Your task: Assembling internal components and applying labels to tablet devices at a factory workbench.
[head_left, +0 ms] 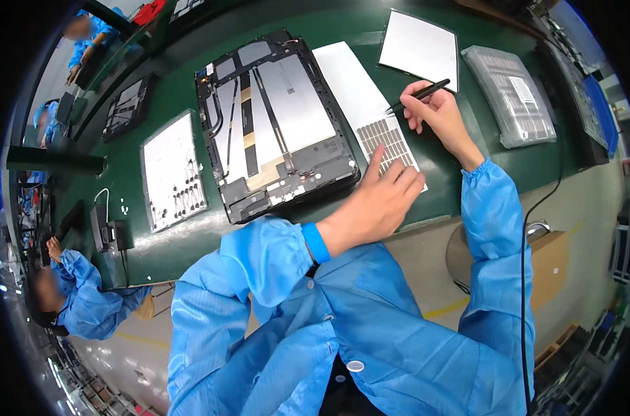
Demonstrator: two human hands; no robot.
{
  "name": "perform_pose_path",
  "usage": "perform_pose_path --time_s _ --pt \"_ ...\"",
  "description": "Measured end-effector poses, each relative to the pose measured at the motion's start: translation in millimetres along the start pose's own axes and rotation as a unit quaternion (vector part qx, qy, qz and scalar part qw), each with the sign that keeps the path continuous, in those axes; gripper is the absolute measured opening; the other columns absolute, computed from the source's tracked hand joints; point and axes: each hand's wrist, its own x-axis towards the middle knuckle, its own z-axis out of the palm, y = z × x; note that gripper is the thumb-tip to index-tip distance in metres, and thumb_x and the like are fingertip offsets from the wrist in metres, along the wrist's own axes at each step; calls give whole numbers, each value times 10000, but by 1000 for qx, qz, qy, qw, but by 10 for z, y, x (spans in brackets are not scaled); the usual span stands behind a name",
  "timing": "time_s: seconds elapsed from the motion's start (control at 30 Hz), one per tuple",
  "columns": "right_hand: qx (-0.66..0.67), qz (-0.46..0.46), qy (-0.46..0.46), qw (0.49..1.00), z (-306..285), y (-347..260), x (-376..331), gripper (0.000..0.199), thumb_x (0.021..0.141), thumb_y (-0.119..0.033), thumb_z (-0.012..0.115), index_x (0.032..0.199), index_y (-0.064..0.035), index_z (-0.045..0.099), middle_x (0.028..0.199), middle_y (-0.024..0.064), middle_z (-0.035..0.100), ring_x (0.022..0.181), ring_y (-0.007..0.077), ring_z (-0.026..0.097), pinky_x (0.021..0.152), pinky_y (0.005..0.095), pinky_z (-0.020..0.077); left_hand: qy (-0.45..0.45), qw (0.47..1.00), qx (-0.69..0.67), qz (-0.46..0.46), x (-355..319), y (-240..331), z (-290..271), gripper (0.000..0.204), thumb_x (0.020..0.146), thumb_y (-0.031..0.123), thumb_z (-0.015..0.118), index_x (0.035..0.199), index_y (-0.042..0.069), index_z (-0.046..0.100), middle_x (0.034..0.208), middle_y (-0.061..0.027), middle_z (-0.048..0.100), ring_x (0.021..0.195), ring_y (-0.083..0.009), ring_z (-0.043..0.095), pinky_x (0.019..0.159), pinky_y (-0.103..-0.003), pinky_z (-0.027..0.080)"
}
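My right hand holds black tweezers between thumb and fingers. Their tips point left, over a long white sheet, just above its block of small grey rectangular stickers. Whether the tips grip anything is too small to tell. My left hand rests on the near end of that sheet, its fingers spread across the lower stickers and nothing in its grasp. Left of the sheet lies an opened tablet-like device, with its flat cables, silver panels and black frame exposed.
Further left is a clear-covered white sheet bearing small black parts. A second opened device lies beyond it. On the right are a white sheet in a dark border and a plastic-wrapped tray stack. A black cable hangs beside my right arm.
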Motion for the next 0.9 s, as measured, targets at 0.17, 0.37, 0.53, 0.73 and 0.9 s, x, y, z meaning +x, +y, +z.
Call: perform_pose_path --time_s 0.17,0.37,0.53,0.73,0.9 --pt "-9 27 -1 1000 24 -33 37 196 938 -194 704 989 -12 651 760 45 668 589 66 586 488 196 431 7 995 -92 -27 17 -65 96 581 798 138 615 1350 -1 499 1166 -129 517 1196 -296 473 1189 -600 174" --pt "-41 37 0 998 28 -5 45 161 951 -148 673 1009 -3 634 759 57 661 567 70 576 473 202 428 17 994 -105 -26 28 -62 124 587 791 137 625 1350 5 502 1165 -119 519 1206 -294 472 1191 -612 161" --pt "-64 53 18 996 18 -29 41 189 932 -181 706 985 -6 658 767 59 680 574 67 573 487 200 427 41 994 -96 -28 45 -68 156 560 790 149 633 1321 9 522 1150 -112 519 1196 -288 475 1191 -612 155" --pt "12 31 55 998 52 35 99 167 968 -176 660 1001 -14 636 790 54 668 606 89 591 539 222 456 46 995 -87 -32 -41 -126 80 528 794 156 623 1293 5 539 1113 -113 509 1179 -292 482 1189 -618 143" --pt "63 7 118 991 0 72 80 239 1000 -244 626 1093 -24 618 834 52 645 615 93 557 574 228 441 100 987 -120 -41 -110 -5 243 531 823 229 659 1280 -9 532 1238 -156 521 1296 -317 436 1196 -550 201"
